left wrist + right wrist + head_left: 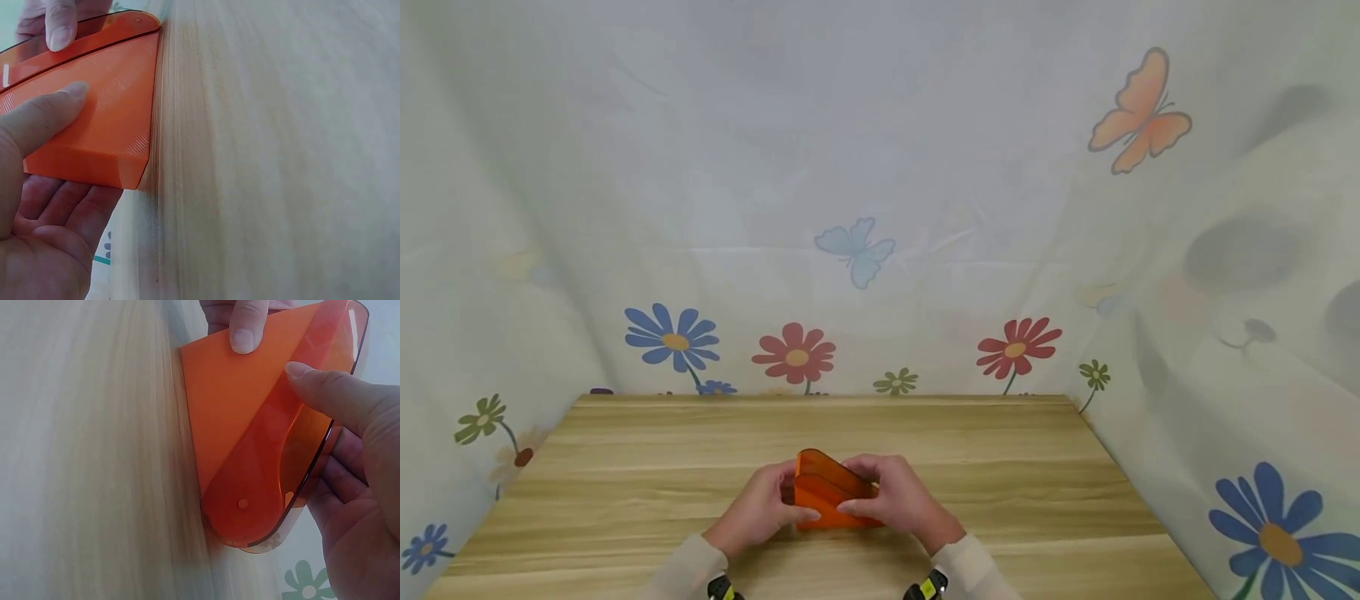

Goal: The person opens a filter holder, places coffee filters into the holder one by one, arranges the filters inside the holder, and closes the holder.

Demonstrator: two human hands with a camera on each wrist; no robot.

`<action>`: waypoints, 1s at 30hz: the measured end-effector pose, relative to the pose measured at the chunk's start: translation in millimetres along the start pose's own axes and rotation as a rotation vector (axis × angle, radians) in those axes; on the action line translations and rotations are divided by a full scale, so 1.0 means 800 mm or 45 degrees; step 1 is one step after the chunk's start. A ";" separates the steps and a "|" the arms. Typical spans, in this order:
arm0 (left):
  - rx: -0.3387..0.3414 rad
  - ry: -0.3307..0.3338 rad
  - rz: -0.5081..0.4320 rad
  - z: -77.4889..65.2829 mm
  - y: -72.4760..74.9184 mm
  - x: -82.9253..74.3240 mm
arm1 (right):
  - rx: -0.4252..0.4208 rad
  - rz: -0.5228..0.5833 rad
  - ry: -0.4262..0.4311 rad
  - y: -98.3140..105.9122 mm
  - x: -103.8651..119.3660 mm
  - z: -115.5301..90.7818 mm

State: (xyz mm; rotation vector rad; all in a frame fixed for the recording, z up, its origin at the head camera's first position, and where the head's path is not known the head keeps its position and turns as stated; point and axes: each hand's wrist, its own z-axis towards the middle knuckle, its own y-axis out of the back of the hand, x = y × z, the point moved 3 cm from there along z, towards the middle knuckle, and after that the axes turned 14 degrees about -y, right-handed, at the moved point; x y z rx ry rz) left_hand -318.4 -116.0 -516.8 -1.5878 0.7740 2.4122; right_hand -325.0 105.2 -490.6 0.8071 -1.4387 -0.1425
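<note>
An orange plastic box (832,510) with a see-through orange pivoting lid (262,456) stands on the wooden table, its base edge along the tabletop. My left hand (765,504) grips the box's left end, thumb flat on the near face and fingers round the far side. From the right, my right hand (898,496) holds the lid, its thumb on the near side and its fingers behind. In the right wrist view a round pivot pin (242,503) shows at the lid's lower corner. What lies inside the box is hidden.
The wood-grain table (1000,467) runs back to a pale cloth backdrop (925,150) printed with flowers and butterflies. The cloth also hangs along both sides of the table. Black and yellow wrist straps (928,586) show at the bottom edge.
</note>
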 end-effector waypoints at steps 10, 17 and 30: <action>0.017 0.018 0.045 0.000 0.003 0.001 | 0.005 -0.002 0.001 0.000 0.003 0.002; -0.002 0.027 0.019 0.001 -0.001 -0.001 | 0.002 0.000 0.011 0.000 -0.002 0.003; 0.085 0.048 0.159 0.001 0.004 -0.002 | 0.030 0.074 0.075 0.019 -0.004 -0.004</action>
